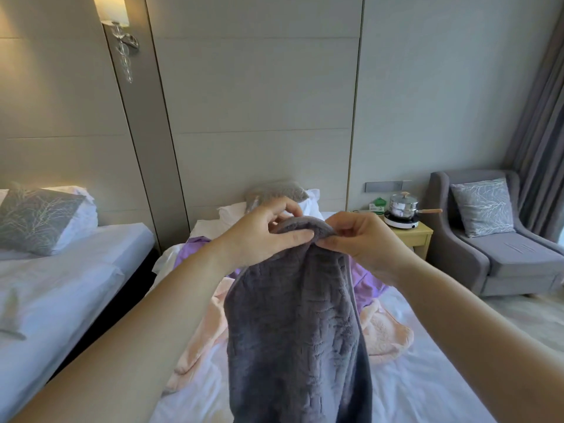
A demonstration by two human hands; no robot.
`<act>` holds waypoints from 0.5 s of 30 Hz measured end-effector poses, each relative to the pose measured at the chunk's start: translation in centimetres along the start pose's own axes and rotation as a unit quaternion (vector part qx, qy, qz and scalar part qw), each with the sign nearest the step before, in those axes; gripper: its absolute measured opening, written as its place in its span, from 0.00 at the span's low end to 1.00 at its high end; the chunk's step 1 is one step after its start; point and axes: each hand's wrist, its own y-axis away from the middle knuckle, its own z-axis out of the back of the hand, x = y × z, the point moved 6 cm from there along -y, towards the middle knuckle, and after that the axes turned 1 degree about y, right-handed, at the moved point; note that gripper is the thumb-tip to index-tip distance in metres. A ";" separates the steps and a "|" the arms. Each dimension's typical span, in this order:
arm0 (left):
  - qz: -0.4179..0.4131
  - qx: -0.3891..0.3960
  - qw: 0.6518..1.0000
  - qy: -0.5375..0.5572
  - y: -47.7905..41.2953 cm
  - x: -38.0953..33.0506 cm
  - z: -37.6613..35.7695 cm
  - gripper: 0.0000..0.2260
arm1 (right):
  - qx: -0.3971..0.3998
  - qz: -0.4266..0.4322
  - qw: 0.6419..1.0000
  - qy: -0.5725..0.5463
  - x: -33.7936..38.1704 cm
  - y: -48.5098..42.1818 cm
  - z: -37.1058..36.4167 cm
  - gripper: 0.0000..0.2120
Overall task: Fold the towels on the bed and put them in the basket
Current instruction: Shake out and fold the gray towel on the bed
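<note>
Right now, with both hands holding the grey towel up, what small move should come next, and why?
Probably slide the left hand and right hand apart along the top edge, toward the corners. They pinch the grey towel close together, so it hangs bunched and narrow above the bed. Spread wide, it would likely fold more neatly.

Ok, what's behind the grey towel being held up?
A pink towel and a purple towel lie on the bed behind the grey towel, showing at both sides. Their middle parts are covered, so how they overlap cannot be seen.
</note>
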 end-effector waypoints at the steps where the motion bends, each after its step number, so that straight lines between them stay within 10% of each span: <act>1: -0.014 -0.022 1.000 -0.003 -0.1 -0.3 0.2 0.05 | 0.004 0.003 1.000 0.018 0.6 -0.1 -0.1 0.07; 8: -0.031 -0.077 0.994 0.077 -0.7 -1.8 2.1 0.03 | 0.079 -0.003 0.997 -0.020 -0.1 1.1 -1.1 0.10; 12: -0.044 -0.101 0.988 0.109 -1.3 -2.6 3.2 0.08 | 0.132 -0.044 0.990 0.016 -3.1 2.1 -2.9 0.30; 15: -0.031 -0.144 0.981 0.127 -1.4 -2.1 4.8 0.10 | 0.120 -0.057 0.991 0.032 -4.3 2.0 -2.8 0.18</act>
